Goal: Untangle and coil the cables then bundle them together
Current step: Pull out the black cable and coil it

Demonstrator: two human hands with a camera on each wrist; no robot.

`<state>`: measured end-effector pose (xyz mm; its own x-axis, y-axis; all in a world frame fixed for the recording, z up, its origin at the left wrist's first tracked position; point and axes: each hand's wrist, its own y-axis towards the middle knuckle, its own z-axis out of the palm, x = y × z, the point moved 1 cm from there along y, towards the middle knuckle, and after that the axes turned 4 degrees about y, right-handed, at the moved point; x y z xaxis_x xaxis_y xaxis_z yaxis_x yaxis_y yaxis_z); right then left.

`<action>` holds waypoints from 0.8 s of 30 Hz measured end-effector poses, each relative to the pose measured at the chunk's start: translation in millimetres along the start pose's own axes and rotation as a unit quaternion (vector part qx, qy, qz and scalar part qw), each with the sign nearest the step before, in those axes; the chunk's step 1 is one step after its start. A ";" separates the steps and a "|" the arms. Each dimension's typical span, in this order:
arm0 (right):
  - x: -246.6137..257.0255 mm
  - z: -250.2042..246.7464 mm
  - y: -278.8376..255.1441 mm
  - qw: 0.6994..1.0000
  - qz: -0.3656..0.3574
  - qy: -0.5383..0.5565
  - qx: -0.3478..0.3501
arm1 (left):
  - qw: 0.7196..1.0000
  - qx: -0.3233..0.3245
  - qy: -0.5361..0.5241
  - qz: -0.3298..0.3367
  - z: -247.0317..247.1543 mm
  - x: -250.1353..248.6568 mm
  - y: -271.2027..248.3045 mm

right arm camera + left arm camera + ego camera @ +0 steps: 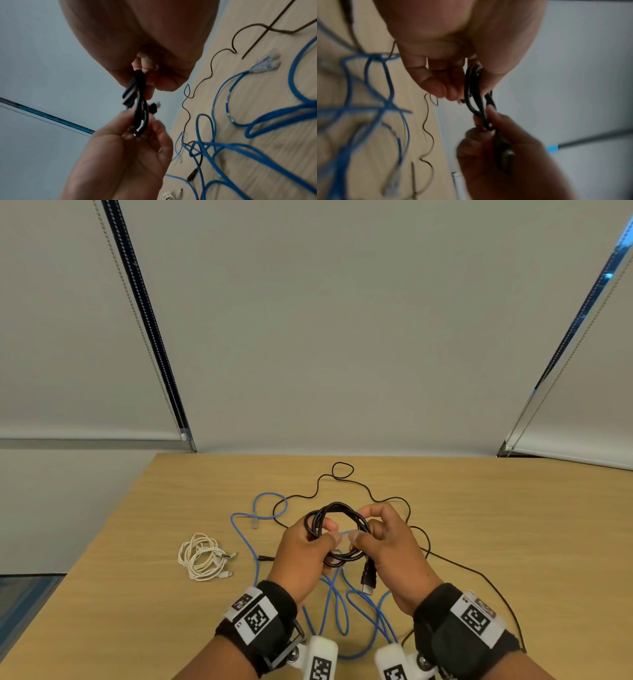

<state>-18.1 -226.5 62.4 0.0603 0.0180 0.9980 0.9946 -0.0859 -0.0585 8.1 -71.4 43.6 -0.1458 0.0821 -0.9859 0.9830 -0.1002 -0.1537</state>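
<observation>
Both hands hold up a coiled thick black cable above the table. My left hand grips the coil's left side, the right hand grips its right side, thumbs nearly meeting in front. The cable's black plug hangs below the coil. In the wrist views the black coil runs edge-on between the two hands. A loose blue cable sprawls on the table under the hands. A thin black wire snakes behind. A coiled white cable lies to the left.
The wooden table reaches back to a wall of grey roller blinds. The blue cable's clear plug lies left of the hands. The thin wire trails off to the right edge.
</observation>
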 end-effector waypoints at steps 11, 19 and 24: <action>11.2 -40.2 9.6 0.896 -0.066 -0.418 0.137 | 0.995 0.054 0.048 0.072 -13.7 5.4 5.6; 3.9 -41.3 7.2 0.975 0.031 -0.175 0.131 | 0.980 0.011 0.159 0.115 -11.5 16.9 3.9; 5.0 -32.0 1.4 0.991 0.067 0.055 0.097 | 0.994 0.004 0.059 0.090 -1.3 15.8 -2.5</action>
<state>-19.1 -258.4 68.1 0.1944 -0.0893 0.9768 0.9763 0.1140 -0.1839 3.5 -68.6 28.5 0.0468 0.1783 -0.9829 0.9910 -0.1315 0.0233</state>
